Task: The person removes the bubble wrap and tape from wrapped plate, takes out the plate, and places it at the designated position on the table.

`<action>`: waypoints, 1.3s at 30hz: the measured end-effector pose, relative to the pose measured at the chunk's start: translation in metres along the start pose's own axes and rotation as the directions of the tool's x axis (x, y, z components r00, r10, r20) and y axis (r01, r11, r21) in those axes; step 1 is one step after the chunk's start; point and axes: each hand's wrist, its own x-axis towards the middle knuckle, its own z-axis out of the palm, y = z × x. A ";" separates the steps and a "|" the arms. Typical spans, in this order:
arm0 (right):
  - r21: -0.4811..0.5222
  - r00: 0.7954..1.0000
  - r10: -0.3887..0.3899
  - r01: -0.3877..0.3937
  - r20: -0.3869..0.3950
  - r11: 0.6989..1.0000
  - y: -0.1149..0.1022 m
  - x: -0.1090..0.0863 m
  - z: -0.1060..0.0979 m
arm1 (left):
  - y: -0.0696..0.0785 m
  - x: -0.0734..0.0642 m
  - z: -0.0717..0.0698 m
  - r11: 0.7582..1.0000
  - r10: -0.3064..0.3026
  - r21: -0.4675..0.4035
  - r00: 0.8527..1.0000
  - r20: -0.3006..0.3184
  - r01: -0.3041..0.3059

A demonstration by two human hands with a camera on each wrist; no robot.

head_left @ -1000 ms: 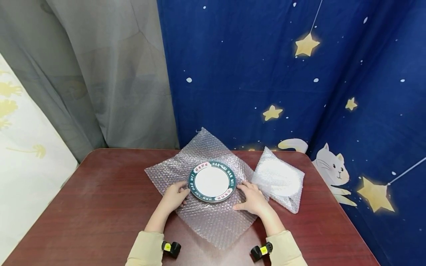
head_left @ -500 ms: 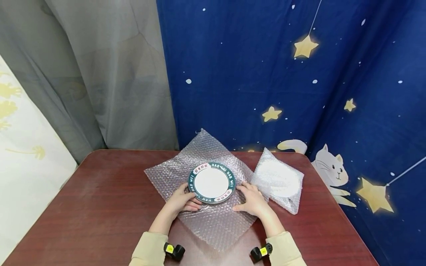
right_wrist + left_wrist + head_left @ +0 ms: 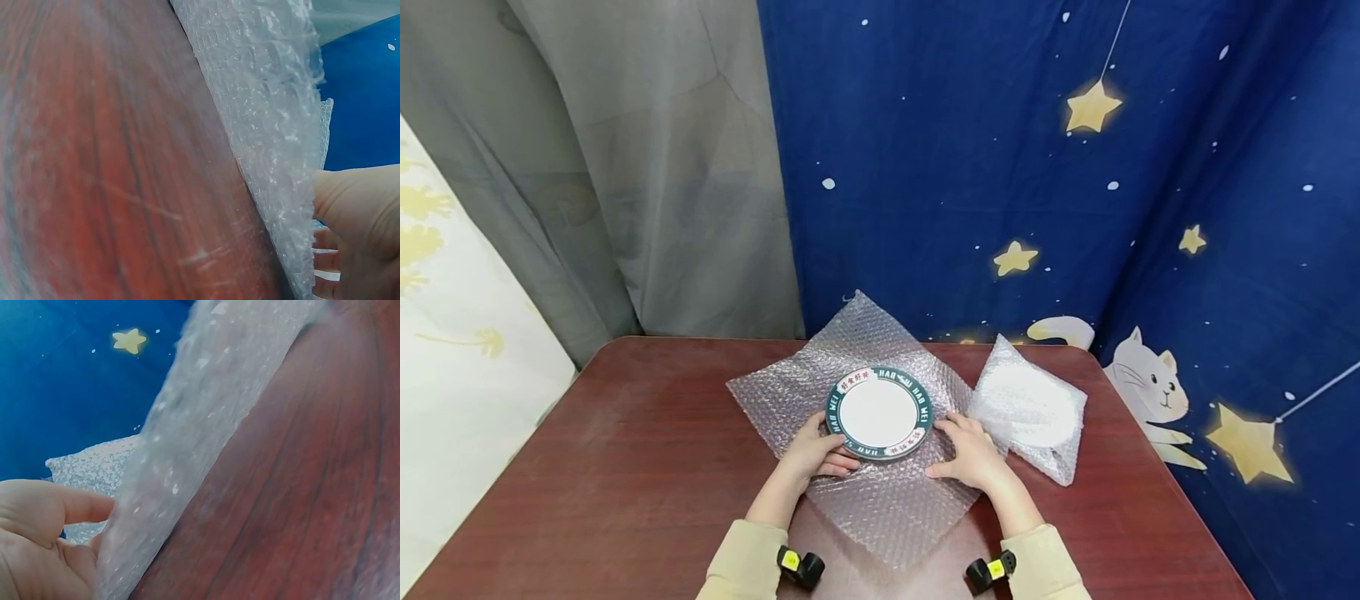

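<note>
While the round white plate w/ green lettered rim [image 3: 878, 414] sits face-up on a spread bubble-wrap sheet [image 3: 891, 521], L hand [image 3: 814, 454] is at its lower-L edge, digits overlapping the rim; can't tell if it actually grips. R hand [image 3: 972, 454] is by the plate's R edge, thumb & index spread well apart over the wrap, nothing held. A bubble-wrapped pkg [image 3: 1030, 408] lies at the sheet's R corner, on the dark-red wood-grain table [image 3: 625, 467]. Behind: gray curtain [image 3: 700, 167] & blue star-print curtain [image 3: 925, 167].
</note>
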 end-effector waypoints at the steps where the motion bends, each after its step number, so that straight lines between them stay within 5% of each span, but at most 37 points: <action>1: 0.000 1.000 0.002 -0.002 0.000 1.000 0.000 0.000 0.000 | 0.000 0.000 0.001 1.000 0.001 0.003 1.000 -0.009 -0.001; 16: 0.007 1.000 -0.007 0.006 0.002 1.000 -0.001 0.001 -0.002 | 0.002 0.003 0.000 0.996 -0.011 -0.091 0.998 -0.063 0.005; 39: 0.000 1.000 -0.004 0.004 0.001 1.000 0.000 0.000 -0.001 | 0.011 -0.002 -0.006 0.979 -0.007 -0.203 1.000 -0.018 0.004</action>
